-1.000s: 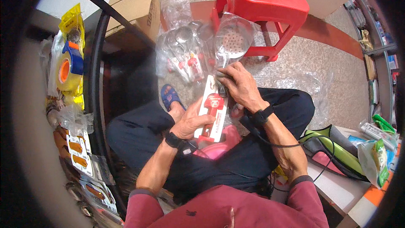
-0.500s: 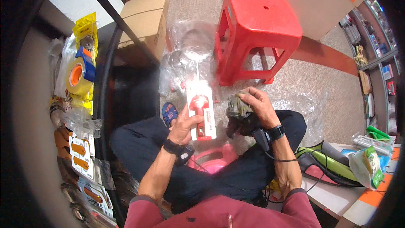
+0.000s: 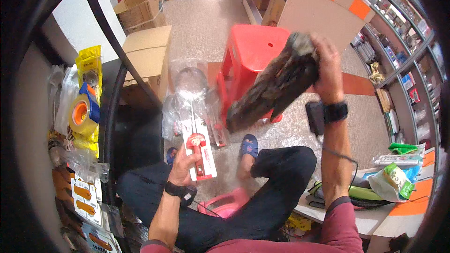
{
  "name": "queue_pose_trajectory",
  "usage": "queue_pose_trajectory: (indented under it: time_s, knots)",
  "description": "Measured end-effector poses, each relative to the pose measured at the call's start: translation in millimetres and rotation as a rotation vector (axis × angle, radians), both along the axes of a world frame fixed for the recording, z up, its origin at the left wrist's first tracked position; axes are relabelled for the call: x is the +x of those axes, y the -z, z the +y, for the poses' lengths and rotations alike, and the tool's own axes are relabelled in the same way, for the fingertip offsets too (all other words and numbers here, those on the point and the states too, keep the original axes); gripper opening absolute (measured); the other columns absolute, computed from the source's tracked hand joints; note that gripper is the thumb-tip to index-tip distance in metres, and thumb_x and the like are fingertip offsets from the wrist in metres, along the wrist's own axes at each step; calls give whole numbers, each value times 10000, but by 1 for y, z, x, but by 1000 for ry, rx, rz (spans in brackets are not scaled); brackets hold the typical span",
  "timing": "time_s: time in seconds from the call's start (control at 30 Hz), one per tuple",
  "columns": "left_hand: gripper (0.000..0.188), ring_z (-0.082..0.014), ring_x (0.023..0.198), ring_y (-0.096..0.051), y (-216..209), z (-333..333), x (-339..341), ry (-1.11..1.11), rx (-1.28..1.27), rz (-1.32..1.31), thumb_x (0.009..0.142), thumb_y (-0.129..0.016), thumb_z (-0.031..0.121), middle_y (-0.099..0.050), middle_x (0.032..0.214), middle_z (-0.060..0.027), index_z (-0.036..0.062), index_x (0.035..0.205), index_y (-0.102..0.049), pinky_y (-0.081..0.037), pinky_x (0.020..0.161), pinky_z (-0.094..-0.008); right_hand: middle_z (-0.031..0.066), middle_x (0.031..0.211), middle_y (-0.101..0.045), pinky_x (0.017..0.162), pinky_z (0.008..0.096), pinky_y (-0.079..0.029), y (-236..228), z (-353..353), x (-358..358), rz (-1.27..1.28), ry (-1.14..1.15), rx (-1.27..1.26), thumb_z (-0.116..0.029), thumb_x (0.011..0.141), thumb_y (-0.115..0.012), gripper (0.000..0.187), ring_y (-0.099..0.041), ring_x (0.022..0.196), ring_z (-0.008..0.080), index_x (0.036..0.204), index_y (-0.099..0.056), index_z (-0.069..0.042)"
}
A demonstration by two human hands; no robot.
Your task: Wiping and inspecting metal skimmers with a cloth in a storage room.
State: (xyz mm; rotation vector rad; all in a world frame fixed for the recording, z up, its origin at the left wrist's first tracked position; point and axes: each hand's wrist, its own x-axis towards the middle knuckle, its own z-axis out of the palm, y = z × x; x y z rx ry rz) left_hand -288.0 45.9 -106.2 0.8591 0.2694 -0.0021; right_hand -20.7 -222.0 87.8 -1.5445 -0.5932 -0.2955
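My left hand [image 3: 183, 168] is closed round the card end of a packaged long-handled kitchen utensil [image 3: 200, 152]. Its red handle lies on a white and red card. A thin metal shaft runs forward to a wide round head inside clear plastic, too hazy to tell whether it is a strainer or a ladle. Raised out to the right, my right hand [image 3: 327, 68] grips the upper end of a dark, worn rag [image 3: 279, 82]. The rag slants down to the left, smeared by motion, in front of the red stool [image 3: 255, 42].
Cardboard boxes [image 3: 146, 49] stand ahead on the left. A tape dispenser [image 3: 85, 115] and carded goods lie along the left side. Between my legs is a pink plastic stool [image 3: 227, 202]. On the right, a white and orange surface [image 3: 410, 206] bears packets, near stocked shelves [image 3: 398, 70].
My right hand has lifted the rag up and to the right, and it now hangs spread out. The left hand with the utensil has shifted slightly left and nearer. The head view has tilted up.
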Motion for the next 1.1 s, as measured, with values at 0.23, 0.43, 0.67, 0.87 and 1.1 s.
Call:
queue_pose_trajectory:
  time_s: [0.23,0.43,0.67,0.87,1.1]
  knots:
    - [613,-186,1041,-630,4,-1,2,39,-32,-2,816,-673,77,-586,1188,-77,41,1379,-436,-536,912,-357,148,1108,-665,909,347,-497,-11,31,89,-456,424,-161,-227,919,-673,326,-641,1001,248,1142,-653,9]
    - [673,-195,1053,-639,11,4,3,76,-97,3,804,-695,82,-601,1201,-87,23,1410,-407,-540,919,-351,234,1372,-518,1081,425,-382,121,52,28,-407,287,-730,-357,886,-681,579,-488,1281,372,1330,-542,-12]
    - [708,-175,1079,-613,-10,-12,5,139,-79,-6,781,-712,136,-586,1208,-70,28,1411,-407,-515,945,-335,75,1329,-550,1004,343,-437,192,102,-109,1216,-473,188,-536,949,-585,750,-527,1228,180,1457,-344,-40]
    - [705,-160,1035,-624,-11,-19,1,244,-9,26,760,-725,172,-596,1178,-63,32,1385,-430,-524,910,-315,8,1158,-595,960,315,-417,213,100,-118,1077,-524,302,-512,943,-616,592,-533,1090,130,1280,-545,-30]
    - [708,-192,1007,-671,-3,-21,-2,204,-65,75,778,-695,107,-603,1195,-106,23,1407,-383,-580,875,-351,26,1134,-647,833,251,-463,228,90,-126,1060,-493,227,-400,944,-662,481,-586,960,92,1224,-603,-14]
